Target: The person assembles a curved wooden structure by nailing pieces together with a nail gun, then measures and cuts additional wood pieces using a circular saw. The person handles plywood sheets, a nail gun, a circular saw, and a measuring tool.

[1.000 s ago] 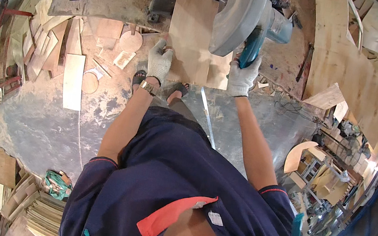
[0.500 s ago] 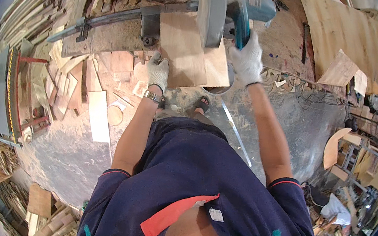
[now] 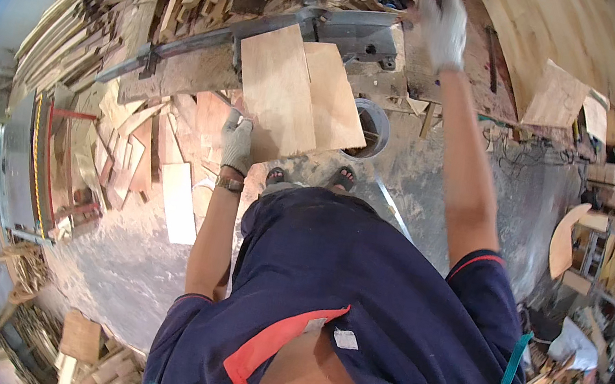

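Note:
My gloved left hand (image 3: pixel 236 140) is closed on the near left edge of a plywood piece (image 3: pixel 278 96). A second plywood piece (image 3: pixel 335 101) lies against its right side, set slightly nearer to me. Both pieces rest with their far ends at the grey metal base (image 3: pixel 359 34) of a mitre saw. My right hand (image 3: pixel 441 29), also gloved, is raised beyond the base at the upper right. Motion smears its fingers, so its grip cannot be told. Only a sliver of the saw's teal body shows at the top edge; its blade guard is out of view.
A long metal fence (image 3: pixel 178 44) runs left from the saw. Under the plywood's right corner stands a round grey bucket (image 3: pixel 383 128). Wood strips (image 3: pixel 67 21) are heaped at the far left, offcuts (image 3: pixel 126 157) lie on the floor, and a large plywood sheet (image 3: pixel 569 36) is at the upper right.
The saw head has lifted away from the plywood and mostly left the view. My right hand has moved up and away. Two separate plywood pieces now show fully, with my left hand still at the edge.

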`<state>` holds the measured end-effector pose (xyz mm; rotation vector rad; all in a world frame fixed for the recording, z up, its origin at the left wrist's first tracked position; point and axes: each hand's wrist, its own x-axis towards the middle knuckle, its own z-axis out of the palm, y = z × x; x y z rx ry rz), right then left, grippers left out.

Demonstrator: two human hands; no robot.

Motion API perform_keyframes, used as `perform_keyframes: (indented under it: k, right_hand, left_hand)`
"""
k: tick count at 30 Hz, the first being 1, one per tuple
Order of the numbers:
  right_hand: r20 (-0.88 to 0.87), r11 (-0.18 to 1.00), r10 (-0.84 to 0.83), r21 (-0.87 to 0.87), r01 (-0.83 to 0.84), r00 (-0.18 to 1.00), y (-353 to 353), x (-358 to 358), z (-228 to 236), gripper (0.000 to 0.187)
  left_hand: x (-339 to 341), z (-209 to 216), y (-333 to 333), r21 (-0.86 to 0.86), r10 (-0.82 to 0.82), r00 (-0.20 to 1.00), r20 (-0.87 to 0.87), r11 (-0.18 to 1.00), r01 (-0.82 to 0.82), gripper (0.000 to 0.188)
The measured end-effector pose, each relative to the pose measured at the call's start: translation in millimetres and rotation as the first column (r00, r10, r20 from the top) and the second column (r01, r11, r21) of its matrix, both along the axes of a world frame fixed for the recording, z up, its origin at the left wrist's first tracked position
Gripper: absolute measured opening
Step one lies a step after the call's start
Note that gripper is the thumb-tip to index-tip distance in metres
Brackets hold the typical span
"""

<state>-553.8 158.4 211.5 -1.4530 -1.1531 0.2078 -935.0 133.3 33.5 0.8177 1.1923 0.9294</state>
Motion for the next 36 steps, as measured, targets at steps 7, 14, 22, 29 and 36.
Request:
perform_keyframes:
  k: [7,14,22,29,36]
  right_hand:
    - [0.687,0.960,0.268,-0.133,-0.245,0.676,-137,-70,-148,0.062]
    - [0.698,0.757,0.594,-0.318,-0.571,0.399,-182,-110,-100,0.051]
    - [0.225,0.422,0.905,-0.370,-0.828,0.361,-190,-126,-92,0.045]
    - [-0.362,0.478,0.662,-0.470,-0.742,0.656,-160,-85,-75,0.039]
    - [-0.690,0.549,0.316,-0.427,-0.719,0.651,-129,-44,-134,0.032]
  left_hand:
    - [-34,38,-49,-0.029,-0.018,0.999,-0.034,0.999,0.017,0.058]
    - [-51,79,-78,-0.283,-0.191,0.982,-0.007,0.942,0.182,0.057]
    - [-75,85,-37,-0.486,-0.540,0.842,0.021,0.730,0.481,0.062]
    - [-41,104,-26,-0.332,-0.402,0.884,0.239,0.821,0.463,0.060]
    - [-19,63,-2,0.091,-0.474,0.528,-0.705,0.677,0.730,0.054]
